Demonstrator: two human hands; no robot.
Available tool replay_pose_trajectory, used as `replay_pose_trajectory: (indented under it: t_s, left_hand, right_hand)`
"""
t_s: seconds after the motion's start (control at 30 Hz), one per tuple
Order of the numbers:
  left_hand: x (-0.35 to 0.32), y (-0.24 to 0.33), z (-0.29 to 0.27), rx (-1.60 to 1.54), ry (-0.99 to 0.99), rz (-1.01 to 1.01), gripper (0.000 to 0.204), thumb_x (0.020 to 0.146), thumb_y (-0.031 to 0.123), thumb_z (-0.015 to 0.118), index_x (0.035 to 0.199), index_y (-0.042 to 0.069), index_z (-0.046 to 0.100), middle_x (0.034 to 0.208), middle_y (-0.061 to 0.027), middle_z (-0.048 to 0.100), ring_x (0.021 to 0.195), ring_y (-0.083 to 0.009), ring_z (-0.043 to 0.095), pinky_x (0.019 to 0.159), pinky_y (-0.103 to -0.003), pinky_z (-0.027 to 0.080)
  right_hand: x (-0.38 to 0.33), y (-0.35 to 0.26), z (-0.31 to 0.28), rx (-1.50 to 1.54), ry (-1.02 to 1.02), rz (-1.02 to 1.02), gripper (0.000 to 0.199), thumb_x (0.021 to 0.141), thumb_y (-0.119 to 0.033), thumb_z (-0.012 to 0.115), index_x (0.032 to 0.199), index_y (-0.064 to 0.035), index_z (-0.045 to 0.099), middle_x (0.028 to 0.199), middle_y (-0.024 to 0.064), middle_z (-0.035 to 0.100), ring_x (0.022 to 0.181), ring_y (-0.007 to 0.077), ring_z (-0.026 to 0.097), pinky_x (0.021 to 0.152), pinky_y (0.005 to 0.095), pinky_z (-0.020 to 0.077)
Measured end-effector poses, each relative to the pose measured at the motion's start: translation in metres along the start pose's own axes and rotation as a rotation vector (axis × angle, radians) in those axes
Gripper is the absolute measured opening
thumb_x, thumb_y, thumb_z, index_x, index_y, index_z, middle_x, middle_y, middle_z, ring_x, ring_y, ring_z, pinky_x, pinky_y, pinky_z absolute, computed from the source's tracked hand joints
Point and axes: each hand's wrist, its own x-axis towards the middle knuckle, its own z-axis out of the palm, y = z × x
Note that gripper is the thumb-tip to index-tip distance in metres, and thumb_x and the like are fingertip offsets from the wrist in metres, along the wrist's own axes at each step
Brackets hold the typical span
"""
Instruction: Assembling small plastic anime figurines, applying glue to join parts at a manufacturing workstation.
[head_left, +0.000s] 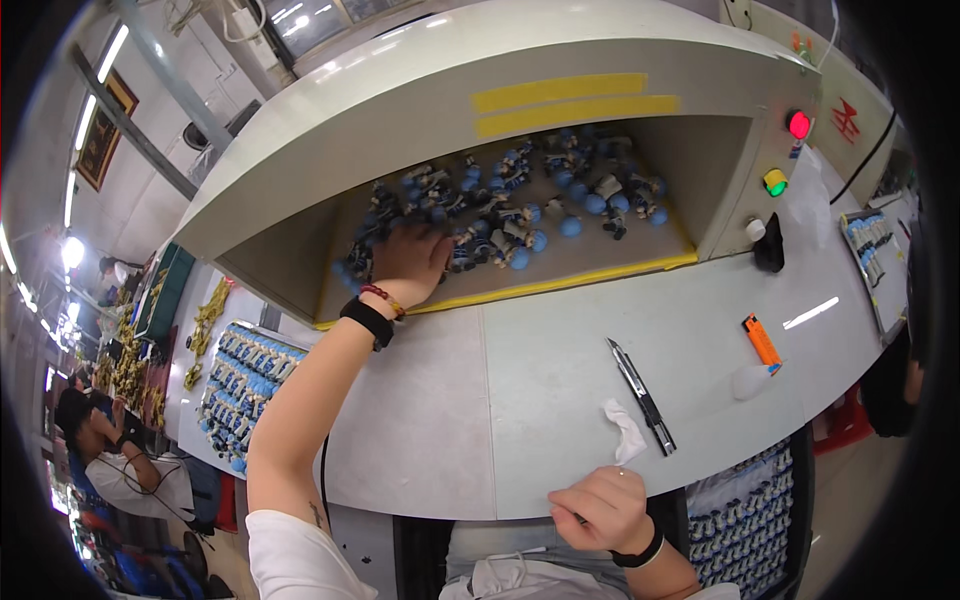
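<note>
My left hand (410,262) reaches through the wide opening of a cream-coloured machine (400,110). It lies over a crowd of small blue-and-grey toy figures (510,215) with round light-blue heads; its fingers stretch forward with the thumb apart, and the fingertips are partly hidden among the figures. Close to the table's front edge, my right hand (603,508) is closed with curled fingers. Whatever it holds, if anything, is hidden. Just beyond it lie a crumpled white tissue (625,432) and a black-and-silver utility knife (642,397).
Yellow tape (560,283) edges the opening. An orange box cutter (762,343) lies on the right of the grey table (550,350). Trays of figures stand at left (240,385) and below right (745,520). Lit red (798,124) and green-yellow (776,182) buttons are on the machine.
</note>
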Motion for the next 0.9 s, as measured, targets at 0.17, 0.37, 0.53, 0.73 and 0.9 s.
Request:
replay_pose_trajectory:
  t_s: [0.17,0.37,0.53,0.73,0.9]
  left_hand:
    - [-0.001,-0.002,0.004,-0.273,0.226,0.169,0.039,0.086,0.029,0.040,0.118,0.008,0.044,0.114,-0.0113,0.051,0.108,-0.0304,0.043,0.086,-0.047,0.035]
    - [-0.001,0.017,0.001,-0.228,-0.099,0.084,0.057,0.085,0.048,0.035,0.132,0.017,0.030,0.136,-0.0059,0.032,0.127,-0.0377,0.019,0.099,-0.055,0.017]
    - [0.007,0.002,-0.012,-0.603,-0.198,-0.065,0.047,0.084,0.043,0.039,0.121,0.013,0.045,0.109,-0.0113,0.056,0.106,-0.0331,0.047,0.095,-0.051,0.025]
    - [-0.038,0.015,-0.030,-0.485,0.255,0.049,0.041,0.083,0.028,0.047,0.119,0.008,0.046,0.110,-0.0150,0.054,0.107,-0.0297,0.048,0.097,-0.050,0.023]
    - [-0.108,0.097,-0.059,-0.432,0.044,0.449,0.057,0.081,0.027,0.050,0.129,0.003,0.033,0.134,-0.0167,0.033,0.127,-0.0319,0.027,0.102,-0.050,0.011]
  right_hand:
    - [0.002,-0.002,0.005,-0.007,-0.028,-0.026,0.003,0.061,-0.010,0.062,0.062,-0.0072,0.061,0.051,0.0011,0.052,0.042,0.0171,0.048,0.041,0.0258,0.0363]
    - [-0.003,-0.010,0.008,-0.079,-0.025,-0.022,0.006,0.064,-0.011,0.058,0.060,-0.0060,0.058,0.051,0.0041,0.051,0.044,0.0219,0.048,0.044,0.0315,0.0349]
    - [-0.025,-0.010,0.001,-0.027,0.046,-0.075,0.016,0.071,-0.017,0.057,0.061,-0.0054,0.056,0.052,0.0061,0.051,0.046,0.0220,0.048,0.045,0.0324,0.0333]
    - [-0.064,-0.029,-0.056,-0.026,0.431,-0.114,0.034,0.084,-0.026,0.049,0.058,-0.0046,0.057,0.052,0.0103,0.051,0.047,0.0227,0.049,0.048,0.0339,0.0386]
    - [-0.149,0.035,-0.151,-0.376,0.990,0.064,0.027,0.084,-0.027,0.044,0.080,-0.0012,0.053,0.066,0.0036,0.050,0.061,0.0136,0.047,0.053,0.0254,0.0381]
